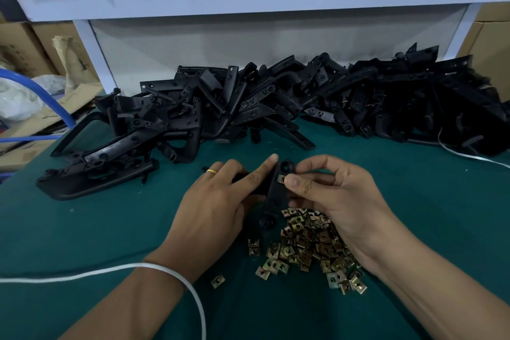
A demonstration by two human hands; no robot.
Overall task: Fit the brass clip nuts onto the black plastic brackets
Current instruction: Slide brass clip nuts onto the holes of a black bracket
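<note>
Looking down through the head camera, we see both hands meeting over a green cloth-covered table [82, 229]. Our left hand [218, 201] grips a black plastic bracket [276, 196], fingers curled around its left side with the index finger laid straight along the upper edge; a gold ring [212, 171] sits on one finger. The bracket stands roughly upright between the hands, its round-holed end at the top and its lower end just above the table. Our right hand [328, 190] pinches a brass clip nut [281, 179] between thumb and curled fingers, pressing it against the bracket's right edge just below the round hole. We cannot tell how far the nut is seated on the bracket.

Just beneath the right hand lies a loose heap of brass clip nuts [306, 243], partly hidden under the palm, with a few strays scattered toward us, one single nut [218, 281] lying apart on the left. Behind the hands, a long pile of black brackets [276, 99] runs across the table against a white shelf frame [220, 3]. A white cord [171, 273] crosses our left wrist and trails off toward the near edge. A blue tube [41, 88] curves past cardboard at the far left.
</note>
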